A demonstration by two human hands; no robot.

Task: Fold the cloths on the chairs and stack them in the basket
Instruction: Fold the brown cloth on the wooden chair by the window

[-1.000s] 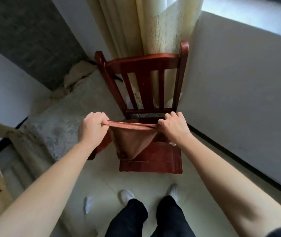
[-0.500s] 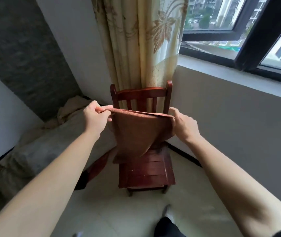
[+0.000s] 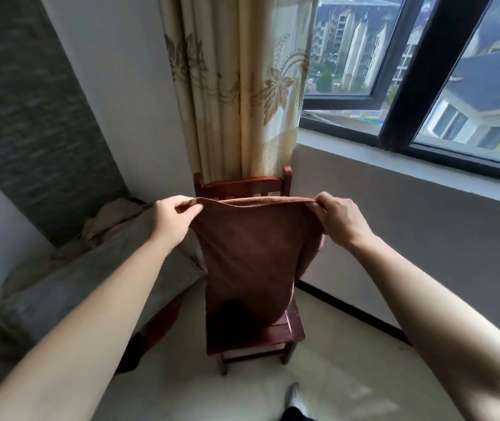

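Over the wooden chair [image 3: 276, 332], left hand [image 3: 171, 218] and right hand [image 3: 338, 220] pinch the brown towel's [image 3: 248, 262] top corners — hanging flat, ready to fold.

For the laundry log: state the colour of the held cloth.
Plain brown cloth, clearest in the head view.

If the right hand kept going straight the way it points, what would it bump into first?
Probably the chair's backrest, just beyond the brown cloth that the right hand pinches; the curtain hangs behind it. Depth is hard to judge.
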